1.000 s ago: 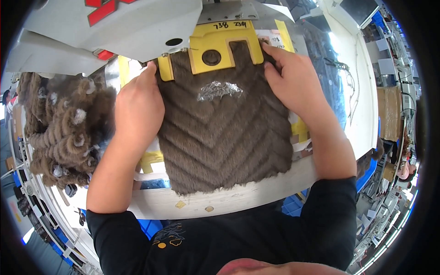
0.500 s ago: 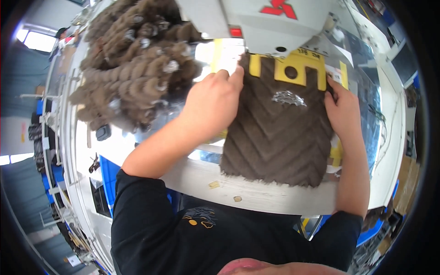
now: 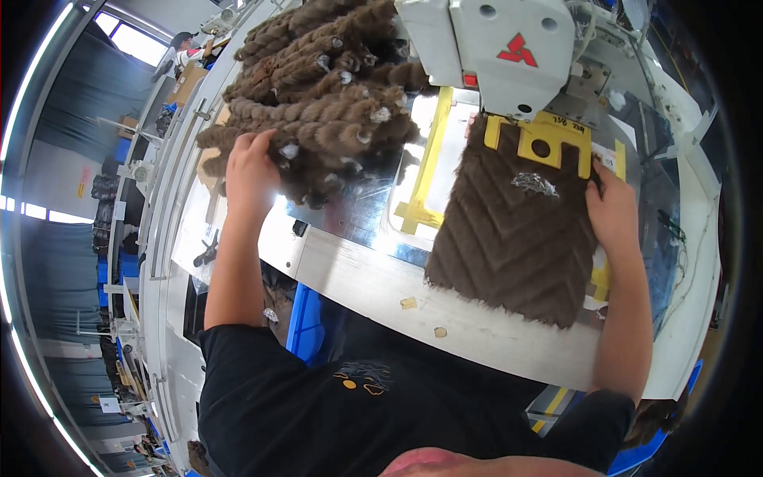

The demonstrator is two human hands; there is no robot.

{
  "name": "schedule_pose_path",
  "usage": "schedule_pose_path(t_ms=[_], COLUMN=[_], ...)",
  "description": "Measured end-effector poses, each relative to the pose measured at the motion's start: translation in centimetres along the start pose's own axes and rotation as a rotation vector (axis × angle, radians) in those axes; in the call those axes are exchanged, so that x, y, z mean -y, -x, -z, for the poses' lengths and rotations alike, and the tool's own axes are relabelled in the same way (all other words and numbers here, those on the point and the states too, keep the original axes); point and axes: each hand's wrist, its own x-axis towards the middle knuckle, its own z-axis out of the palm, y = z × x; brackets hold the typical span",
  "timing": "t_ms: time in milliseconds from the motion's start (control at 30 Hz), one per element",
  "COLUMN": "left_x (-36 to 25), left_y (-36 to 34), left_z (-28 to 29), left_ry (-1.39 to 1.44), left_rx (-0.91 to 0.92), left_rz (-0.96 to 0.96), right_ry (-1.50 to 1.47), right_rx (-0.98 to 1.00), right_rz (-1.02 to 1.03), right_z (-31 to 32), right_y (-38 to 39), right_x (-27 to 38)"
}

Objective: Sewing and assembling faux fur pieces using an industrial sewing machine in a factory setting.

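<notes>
My left hand is at the near left end of a heap of brown fur pieces. Its fingers curl over the fur, with fur between them and the thumb; the fingertips are partly hidden. A flat brown fur panel with a chevron pattern lies under the white sewing machine head. Across the panel's far end sits a yellow clamp plate with a round hole. My right hand pinches the panel's right edge beside the plate. A crinkled silvery patch lies on the panel.
A light frame edged with yellow tape lies left of the panel. Two small tan scraps are on the white table edge. A blue bin stands below the table. Another person is far back left.
My left hand has left the fur panel's left edge and moved left to the fur heap. My right hand stays at the panel's right edge. The whole view has shifted.
</notes>
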Motion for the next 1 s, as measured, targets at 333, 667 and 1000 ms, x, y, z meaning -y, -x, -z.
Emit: schedule_pose_path(t_ms=[333, 667, 1000], left_x=[-0.9, -1.1, 0.0], left_y=[-4.2, -9.0, -12.9], left_z=[-1.1, -2.8, 3.0], left_ry=[0.269, -0.087, 0.211], left_rx=[0.116, 0.565, -0.162], left_rz=[-0.018, -0.265, 0.111], right_ry=[-0.022, -0.046, -0.018], right_rx=[-0.048, -0.018, -0.130], right_rz=[0.026, 0.018, 0.162], right_z=[-0.6, 0.2, -1.0], right_y=[0.2, 0.5, 0.1], right_x=[-0.8, -0.2, -2.0])
